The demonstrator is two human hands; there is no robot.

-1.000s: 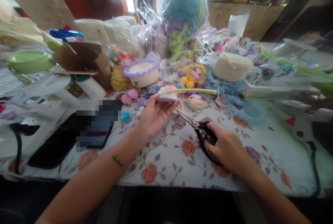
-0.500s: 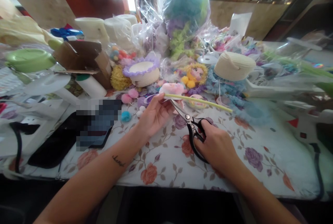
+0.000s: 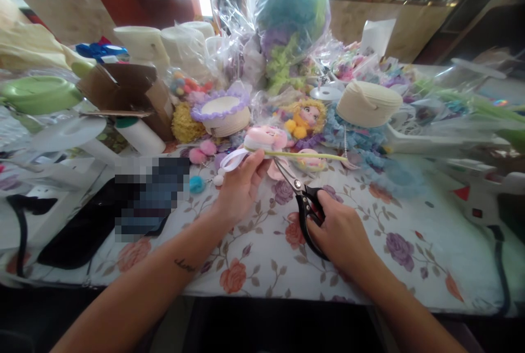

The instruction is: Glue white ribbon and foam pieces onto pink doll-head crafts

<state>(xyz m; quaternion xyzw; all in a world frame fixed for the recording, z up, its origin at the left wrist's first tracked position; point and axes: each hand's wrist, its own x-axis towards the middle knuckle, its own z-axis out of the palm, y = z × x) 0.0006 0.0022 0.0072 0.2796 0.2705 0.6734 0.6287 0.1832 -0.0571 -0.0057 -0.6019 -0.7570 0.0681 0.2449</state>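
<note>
My left hand (image 3: 241, 184) is closed round a small pink plush piece (image 3: 264, 138) with a white ribbon loop (image 3: 233, 158) and a thin yellow-green stem (image 3: 311, 155) that sticks out to the right. My right hand (image 3: 342, 232) grips black-handled scissors (image 3: 301, 197). Their blades point up and left, with the tips just under the stem beside my left fingers. Both hands hover over the floral tablecloth (image 3: 262, 243).
Craft clutter fills the back of the table: a doll head with yellow hair (image 3: 305, 115), a cream basket with purple trim (image 3: 223, 112), a cream bundle (image 3: 367, 102), pompoms (image 3: 203, 151), a cardboard box (image 3: 127, 93), cellophane-wrapped flowers (image 3: 291, 19). A black pouch (image 3: 94, 227) lies left, a glue gun (image 3: 484, 191) right.
My left hand has lifted the pink piece slightly and levelled the stem. My right hand has brought the scissors up and left, so the blade tips sit under the stem.
</note>
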